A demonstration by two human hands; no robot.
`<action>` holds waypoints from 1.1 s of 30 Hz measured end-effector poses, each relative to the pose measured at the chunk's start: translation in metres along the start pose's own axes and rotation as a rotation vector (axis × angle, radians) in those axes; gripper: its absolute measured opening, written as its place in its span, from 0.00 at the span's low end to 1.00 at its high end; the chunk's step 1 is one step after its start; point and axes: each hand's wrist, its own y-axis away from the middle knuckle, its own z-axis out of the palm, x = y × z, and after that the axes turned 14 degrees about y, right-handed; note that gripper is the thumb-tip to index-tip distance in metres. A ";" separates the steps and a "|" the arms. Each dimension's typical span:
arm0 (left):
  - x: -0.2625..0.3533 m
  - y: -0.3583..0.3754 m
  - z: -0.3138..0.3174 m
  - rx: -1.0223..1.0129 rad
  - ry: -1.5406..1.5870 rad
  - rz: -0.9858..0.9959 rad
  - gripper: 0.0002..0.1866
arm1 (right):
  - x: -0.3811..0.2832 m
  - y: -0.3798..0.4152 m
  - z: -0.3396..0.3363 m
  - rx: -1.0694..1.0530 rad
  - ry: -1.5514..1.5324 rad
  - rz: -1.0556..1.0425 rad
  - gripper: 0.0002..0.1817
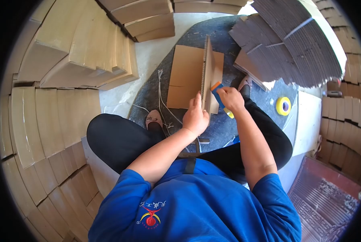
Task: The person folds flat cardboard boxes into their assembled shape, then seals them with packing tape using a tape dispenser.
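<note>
A folded cardboard box (pixel 207 66) stands on edge between my knees, its corrugated edge facing up. My left hand (pixel 195 115) lies against its left side near the end closest to me, the fingers pressed on the board. On the other side, my right hand (pixel 231 100) is wrapped round a blue and orange tape dispenser (pixel 217 89), whose orange end is close to the cardboard. Part of a yellow tape roll (pixel 229 113) shows below that hand. Beneath the upright piece, a flat cardboard sheet (pixel 184 74) rests on the dark mat.
A loose roll of yellow tape (pixel 284 106) lies on the mat (pixel 148 86) at the right. Flattened cardboard is piled in a tall stack (pixel 285 40) at upper right. Stacked cartons (pixel 53 121) line the left. White strips (pixel 161 90) trail near my left foot.
</note>
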 end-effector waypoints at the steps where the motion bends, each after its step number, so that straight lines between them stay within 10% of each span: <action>1: -0.002 0.001 0.001 -0.002 -0.002 0.024 0.38 | -0.015 0.014 -0.027 -0.033 0.019 -0.006 0.28; 6: -0.002 -0.008 0.013 0.008 0.122 0.152 0.29 | -0.028 0.029 -0.063 -0.141 0.203 -0.068 0.42; 16: 0.008 -0.053 0.018 -0.221 1.019 -0.395 0.30 | 0.018 0.009 -0.060 -0.160 0.004 -0.107 0.39; 19: 0.002 -0.059 0.022 -0.055 0.159 0.006 0.20 | 0.016 0.020 -0.071 -0.077 0.085 -0.108 0.29; 23: -0.022 -0.071 0.010 0.233 0.069 0.201 0.20 | -0.004 0.045 -0.082 0.007 0.320 -0.200 0.21; 33: 0.000 -0.091 -0.082 0.310 -0.307 -0.033 0.22 | -0.026 0.071 -0.018 -0.025 0.271 -0.273 0.21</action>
